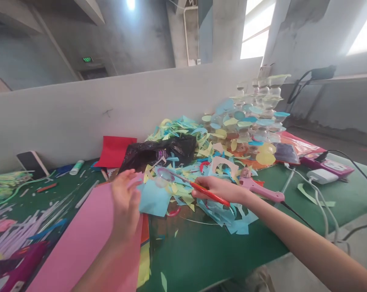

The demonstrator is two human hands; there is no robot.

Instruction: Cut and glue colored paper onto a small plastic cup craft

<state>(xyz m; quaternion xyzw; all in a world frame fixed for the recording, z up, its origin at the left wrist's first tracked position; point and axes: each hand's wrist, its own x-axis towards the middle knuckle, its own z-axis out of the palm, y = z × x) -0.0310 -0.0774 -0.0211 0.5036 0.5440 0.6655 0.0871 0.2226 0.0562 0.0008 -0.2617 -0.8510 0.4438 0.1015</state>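
Observation:
My right hand [212, 188] is closed round red-handled scissors [210, 194], whose blades point left. By the blade tips is a clear round plastic piece [165, 175]. My left hand [126, 202] is raised over a large pink sheet [76, 243], its fingers bent round a small pink paper piece [135, 179]. A light blue paper sheet [155, 197] lies just right of my left hand. Green, yellow and blue paper scraps [183, 182] spread behind and under the scissors.
A pink glue gun [262, 190] and a power strip [331, 166] with cables lie on the green table [213, 259] at right. Stacked clear cups [262, 121] stand behind. A black plastic bag [140, 154], red paper [116, 151] and thin strips [28, 231] are further left.

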